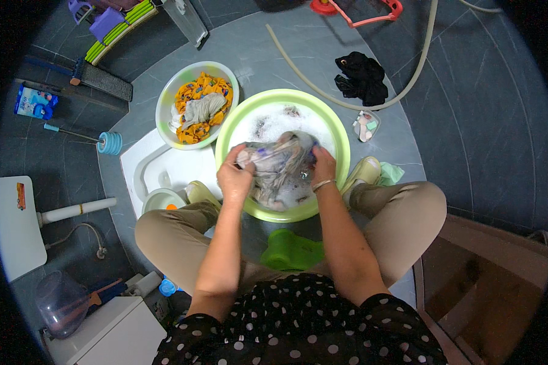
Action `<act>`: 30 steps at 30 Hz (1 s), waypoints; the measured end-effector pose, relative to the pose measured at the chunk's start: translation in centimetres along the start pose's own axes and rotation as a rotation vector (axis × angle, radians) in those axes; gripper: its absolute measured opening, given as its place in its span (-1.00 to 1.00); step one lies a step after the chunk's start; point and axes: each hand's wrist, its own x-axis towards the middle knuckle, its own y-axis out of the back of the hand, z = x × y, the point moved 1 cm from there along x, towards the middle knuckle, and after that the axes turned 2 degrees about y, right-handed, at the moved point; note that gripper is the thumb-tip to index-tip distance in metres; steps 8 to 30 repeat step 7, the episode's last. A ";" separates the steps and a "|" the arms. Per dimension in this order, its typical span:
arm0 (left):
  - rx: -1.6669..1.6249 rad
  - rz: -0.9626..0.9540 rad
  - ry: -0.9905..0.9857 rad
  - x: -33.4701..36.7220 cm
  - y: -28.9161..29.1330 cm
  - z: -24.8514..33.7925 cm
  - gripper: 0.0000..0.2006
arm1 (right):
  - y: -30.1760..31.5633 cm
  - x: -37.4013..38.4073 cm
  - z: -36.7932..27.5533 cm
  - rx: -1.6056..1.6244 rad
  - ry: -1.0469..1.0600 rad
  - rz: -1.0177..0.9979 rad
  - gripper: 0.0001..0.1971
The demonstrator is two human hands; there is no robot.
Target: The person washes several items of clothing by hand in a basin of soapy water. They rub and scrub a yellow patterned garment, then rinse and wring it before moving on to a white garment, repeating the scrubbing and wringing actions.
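A wet greyish garment (280, 161) with a patterned patch stretches between my two hands, over a large light-green basin (343, 159) of sudsy water. My left hand (235, 175) grips its left end, thumb on top. At the opposite end my right hand (323, 167), with a bracelet at the wrist, has its fingers closed on the cloth. White foam (310, 118) covers the water behind the garment, and the cloth's lower part hangs down into the basin. Part of my fingers is hidden by the fabric.
Behind on the left stands a smaller basin (162, 115) with orange and grey clothes. Beside it lies a white squat toilet (134, 159). A hose (310, 86) curves across the floor, near black cloth (364, 78) and a soap dish (366, 126). A green stool (286, 248) sits between my legs.
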 end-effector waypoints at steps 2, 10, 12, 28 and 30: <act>-0.153 0.048 0.026 0.6 0.7 -1.0 -0.58 | -0.1 -0.9 -1.3 0.304 -0.081 0.136 -0.55; -0.348 0.050 -0.028 1.0 -1.0 -3.0 -0.66 | 3.8 5.5 5.6 0.187 -0.223 0.196 -0.74; -0.348 0.050 -0.028 1.0 -1.0 -3.0 -0.66 | 3.8 5.5 5.6 0.187 -0.223 0.196 -0.74; -0.348 0.050 -0.028 1.0 -1.0 -3.0 -0.66 | 3.8 5.5 5.6 0.187 -0.223 0.196 -0.74; -0.348 0.050 -0.028 1.0 -1.0 -3.0 -0.66 | 3.8 5.5 5.6 0.187 -0.223 0.196 -0.74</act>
